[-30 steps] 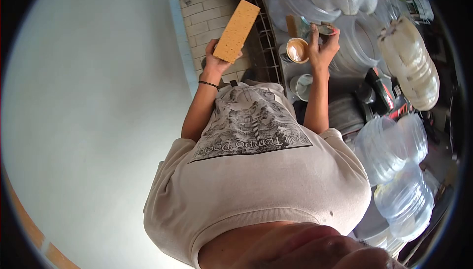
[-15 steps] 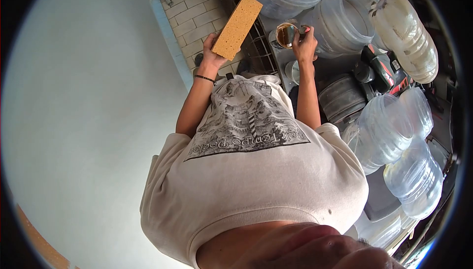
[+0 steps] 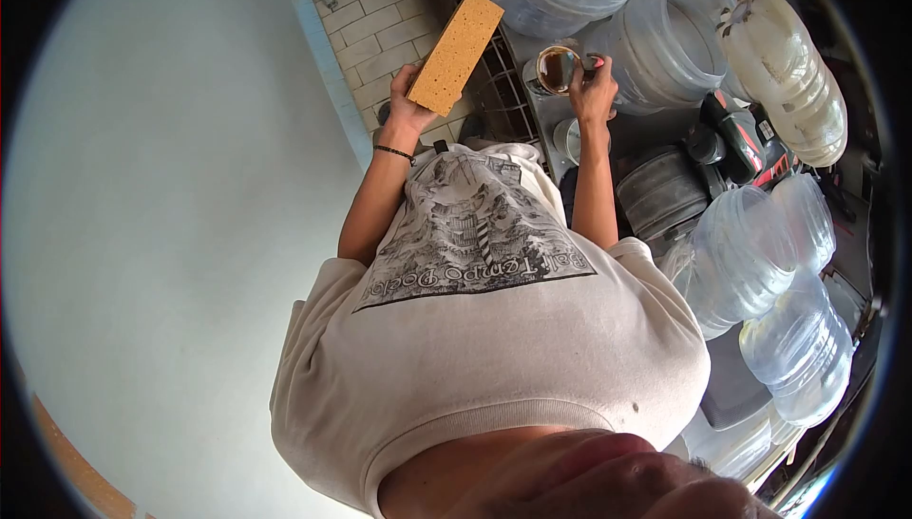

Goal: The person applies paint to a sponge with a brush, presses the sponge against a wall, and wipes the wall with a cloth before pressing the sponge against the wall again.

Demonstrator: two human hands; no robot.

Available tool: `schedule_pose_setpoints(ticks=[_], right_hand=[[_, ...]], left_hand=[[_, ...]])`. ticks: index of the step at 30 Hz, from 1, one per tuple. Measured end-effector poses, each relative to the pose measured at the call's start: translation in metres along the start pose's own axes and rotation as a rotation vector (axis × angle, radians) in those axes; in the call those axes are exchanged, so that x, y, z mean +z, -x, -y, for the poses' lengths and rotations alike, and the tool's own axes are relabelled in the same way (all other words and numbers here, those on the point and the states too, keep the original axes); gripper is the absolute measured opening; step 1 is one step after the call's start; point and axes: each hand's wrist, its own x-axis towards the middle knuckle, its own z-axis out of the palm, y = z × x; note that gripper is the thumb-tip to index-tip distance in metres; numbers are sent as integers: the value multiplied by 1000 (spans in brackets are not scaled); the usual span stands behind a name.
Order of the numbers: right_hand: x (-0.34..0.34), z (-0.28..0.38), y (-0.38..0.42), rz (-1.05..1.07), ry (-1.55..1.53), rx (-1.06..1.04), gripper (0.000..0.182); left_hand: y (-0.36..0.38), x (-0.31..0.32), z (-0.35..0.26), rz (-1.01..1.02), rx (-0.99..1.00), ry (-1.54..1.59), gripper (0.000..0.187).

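Note:
On the left, my left hand (image 3: 415, 106) holds a long orange-brown block (image 3: 458, 54) with a speckled surface, its far end tilted up and to the right. Closed fingers of my right hand (image 3: 593, 92) grip a small tool (image 3: 591, 63) with a red part, beside the rim of a clear jar (image 3: 557, 71). Brown contents show inside the jar. How far the tool reaches into it is hard to tell. Another clear container (image 3: 567, 139) stands just below the jar, partly hidden by my right forearm.
Large clear plastic bottles (image 3: 665, 49) crowd the upper right, with more bottles (image 3: 741, 253) lower down. A black and red power tool (image 3: 733, 139) lies near a dark round object (image 3: 663, 191). A wire rack (image 3: 503, 82) borders the surface; a pale wall (image 3: 180, 215) is at left.
The view has shifted slightly. My right hand has turned a little, and the tool's flat grey end, seen over the jar before, no longer shows clearly. The block stays in my left hand.

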Motion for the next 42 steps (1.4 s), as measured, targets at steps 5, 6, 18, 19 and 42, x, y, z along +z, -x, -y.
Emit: schedule_pose_setpoints(ticks=[5, 6, 18, 19, 42], right_hand=[[-20, 19, -1, -99, -71, 46, 25], [-21, 19, -1, -110, -82, 52, 25], [-30, 17, 10, -260, -85, 113, 28], [-29, 14, 11, -272, -98, 135, 29], [-63, 12, -2, -397, -577, 374, 31]], left_hand=[[-4, -3, -1, -24, -7, 11, 23], [-5, -3, 0, -1, -21, 32, 23], [-16, -12, 12, -35, -147, -6, 28], [-19, -18, 13, -27, -166, 16, 29], [-67, -29, 48, -103, -360, -38, 50]])
